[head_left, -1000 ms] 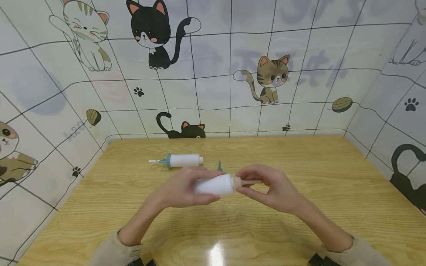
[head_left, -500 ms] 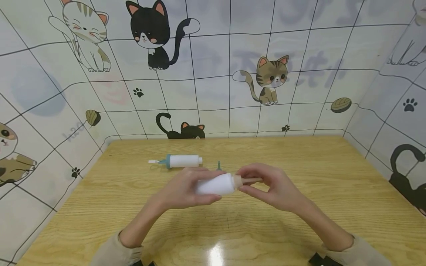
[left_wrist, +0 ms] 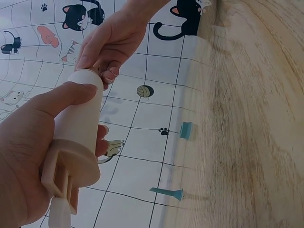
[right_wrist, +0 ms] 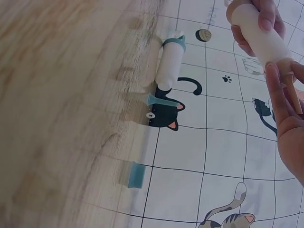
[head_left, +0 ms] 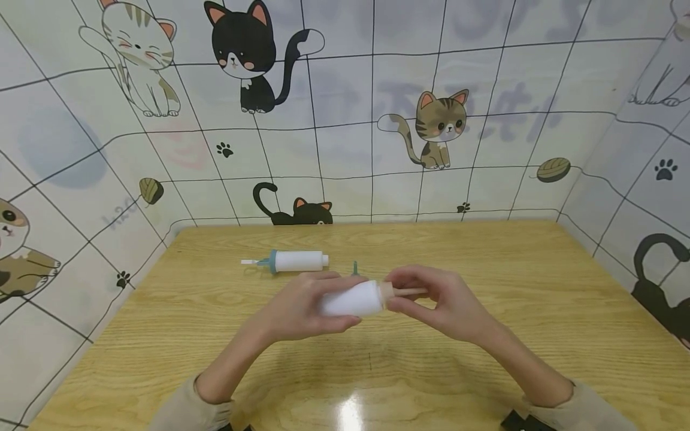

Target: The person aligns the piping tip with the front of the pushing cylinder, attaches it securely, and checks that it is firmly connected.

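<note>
Holds round white plastic tube [head_left: 353, 299] in curled left hand [head_left: 299, 306] | pinches pointed peach plastic cap [head_left: 387, 293] in right hand [head_left: 447, 305] | long way sideways, cap end rightmost

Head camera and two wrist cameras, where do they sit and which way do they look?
Head: on the head, facing forward and down; left hand, right hand and sleeves show.
Left wrist: worn there, facing along the white tube; both hands show.
Right wrist: worn there, facing the tube; both hands show.
Wrist views share a long teal piece and short teal piece.
</note>
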A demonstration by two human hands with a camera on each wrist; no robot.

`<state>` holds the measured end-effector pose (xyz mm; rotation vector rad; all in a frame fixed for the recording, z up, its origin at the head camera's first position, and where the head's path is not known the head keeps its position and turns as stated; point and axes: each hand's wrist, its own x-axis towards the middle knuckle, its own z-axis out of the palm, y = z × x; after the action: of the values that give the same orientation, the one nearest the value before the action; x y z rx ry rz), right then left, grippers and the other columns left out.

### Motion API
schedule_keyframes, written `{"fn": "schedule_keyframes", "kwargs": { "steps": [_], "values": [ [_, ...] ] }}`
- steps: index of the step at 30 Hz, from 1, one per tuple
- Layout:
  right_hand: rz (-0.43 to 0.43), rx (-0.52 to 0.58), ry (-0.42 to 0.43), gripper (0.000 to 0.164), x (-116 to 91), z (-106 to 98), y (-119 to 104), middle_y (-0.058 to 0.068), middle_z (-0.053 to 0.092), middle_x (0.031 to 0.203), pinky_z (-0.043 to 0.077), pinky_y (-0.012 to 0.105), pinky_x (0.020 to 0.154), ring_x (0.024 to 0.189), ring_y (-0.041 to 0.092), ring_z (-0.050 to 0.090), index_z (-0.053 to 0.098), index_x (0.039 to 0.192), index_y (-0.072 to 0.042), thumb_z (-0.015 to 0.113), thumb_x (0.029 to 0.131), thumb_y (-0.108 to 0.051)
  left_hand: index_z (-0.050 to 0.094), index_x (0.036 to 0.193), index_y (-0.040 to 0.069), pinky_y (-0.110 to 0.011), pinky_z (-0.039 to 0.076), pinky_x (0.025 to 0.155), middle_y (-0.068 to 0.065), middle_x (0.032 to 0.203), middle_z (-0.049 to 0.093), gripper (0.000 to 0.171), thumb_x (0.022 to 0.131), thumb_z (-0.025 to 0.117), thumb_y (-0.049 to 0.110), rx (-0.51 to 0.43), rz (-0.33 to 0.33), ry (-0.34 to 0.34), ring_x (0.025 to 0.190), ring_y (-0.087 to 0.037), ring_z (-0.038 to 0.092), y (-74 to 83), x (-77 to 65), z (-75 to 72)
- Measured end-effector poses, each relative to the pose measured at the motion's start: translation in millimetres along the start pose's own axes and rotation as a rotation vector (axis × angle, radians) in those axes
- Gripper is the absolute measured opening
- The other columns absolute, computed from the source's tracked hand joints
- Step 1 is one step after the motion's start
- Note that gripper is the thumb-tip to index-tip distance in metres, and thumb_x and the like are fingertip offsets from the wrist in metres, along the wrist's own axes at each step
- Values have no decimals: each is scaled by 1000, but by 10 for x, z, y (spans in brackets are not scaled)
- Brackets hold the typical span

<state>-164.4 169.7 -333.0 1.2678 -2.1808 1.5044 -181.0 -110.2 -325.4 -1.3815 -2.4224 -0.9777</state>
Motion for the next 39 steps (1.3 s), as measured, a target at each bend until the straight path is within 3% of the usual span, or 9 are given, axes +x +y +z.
{"fn": "schedule_keyframes", "kwargs": {
  "steps": [6, 15, 20, 23, 26, 30, 39],
  "values": [
    [39, 40, -10, 29, -7, -6, -1, 13, 70, 111, 60, 38, 75, 99, 21, 72, 66, 119, -1, 69, 91, 8, 68, 131, 14, -21, 54, 68, -2, 103, 70, 53, 82, 84, 26, 44, 28, 22, 83, -11, 64, 15, 0, 10],
    [81, 88, -3, 19, -7, -5, -9, 11, 72, 98, 61, 38, 64, 75, 20, 73, 67, 111, 0, 65, 94, 7, 68, 132, 16, -21, 54, 68, -2, 103, 71, 53, 83, 84, 29, 93, 53, 33, 84, -10, 64, 23, 9, 20],
    [113, 57, 11, 16, -11, 0, -10, 7, 72, 97, 61, 37, 67, 81, 19, 73, 68, 108, -3, 67, 94, 5, 68, 131, 15, -22, 54, 66, -2, 102, 71, 53, 81, 85, 28, 101, 63, 45, 83, -11, 65, 38, 8, 35],
    [89, 10, 28, 22, -12, 8, -8, 5, 71, 101, 61, 35, 73, 89, 18, 73, 67, 111, -6, 69, 92, 6, 68, 131, 15, -21, 54, 66, -3, 103, 71, 54, 81, 85, 28, 104, 61, 43, 82, -11, 65, 35, 7, 41],
    [13, -12, 46, 29, -3, 21, -8, 6, 69, 103, 60, 34, 75, 90, 18, 72, 66, 113, -6, 71, 89, 9, 68, 131, 15, -19, 53, 66, -3, 103, 71, 53, 82, 84, 28, 103, 62, 42, 83, -11, 64, 24, 3, 45],
    [-59, 14, 43, 33, 13, 21, -8, 7, 68, 102, 60, 34, 73, 89, 19, 72, 65, 112, -6, 71, 86, 13, 68, 131, 15, -19, 53, 66, -3, 102, 71, 53, 82, 85, 27, 91, 63, 44, 82, -10, 64, 18, 2, 41],
    [-65, 1, -53, 46, 30, -48, 1, 9, 65, 115, 59, 36, 82, 101, 22, 69, 64, 121, -3, 74, 81, 17, 69, 130, 12, -21, 54, 67, -2, 99, 70, 53, 81, 85, 25, 89, 59, 59, 81, -11, 64, -6, 6, 26]
  ]
}}
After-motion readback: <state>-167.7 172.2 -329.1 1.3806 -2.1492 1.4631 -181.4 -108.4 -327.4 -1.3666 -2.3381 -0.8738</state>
